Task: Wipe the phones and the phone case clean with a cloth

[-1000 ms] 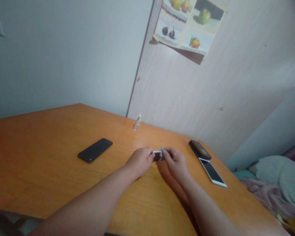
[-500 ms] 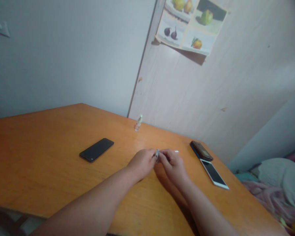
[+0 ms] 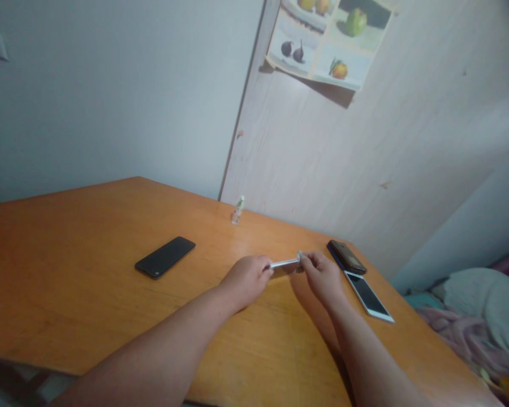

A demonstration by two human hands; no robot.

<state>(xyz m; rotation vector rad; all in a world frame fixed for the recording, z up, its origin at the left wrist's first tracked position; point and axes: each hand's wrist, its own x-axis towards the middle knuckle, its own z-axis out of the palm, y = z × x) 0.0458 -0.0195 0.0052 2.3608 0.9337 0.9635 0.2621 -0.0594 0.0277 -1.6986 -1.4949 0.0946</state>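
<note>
A thin white stick [image 3: 285, 263] spans the gap between my two hands above the wooden table [image 3: 254, 350]. My left hand [image 3: 248, 280] is closed, pinching the stick's left end. At its other end, my right hand [image 3: 322, 277] is closed on a small clear, crinkled piece [image 3: 299, 259] that looks like plastic wrapping. Fingers cover part of that piece, and whether the stick's tip lies inside it cannot be made out.
A black phone [image 3: 165, 257] lies left of my hands. Farther back stands a small clear bottle [image 3: 237, 210] with a pale cap. On the right are a brown wallet [image 3: 348, 258] and a white phone [image 3: 369, 297]. A wall rises behind the table; bedding [image 3: 470, 316] lies beyond its right edge.
My hands were close together; my right hand has moved right with the clear piece, exposing the white stick between them. My left hand has stayed nearly in place.
</note>
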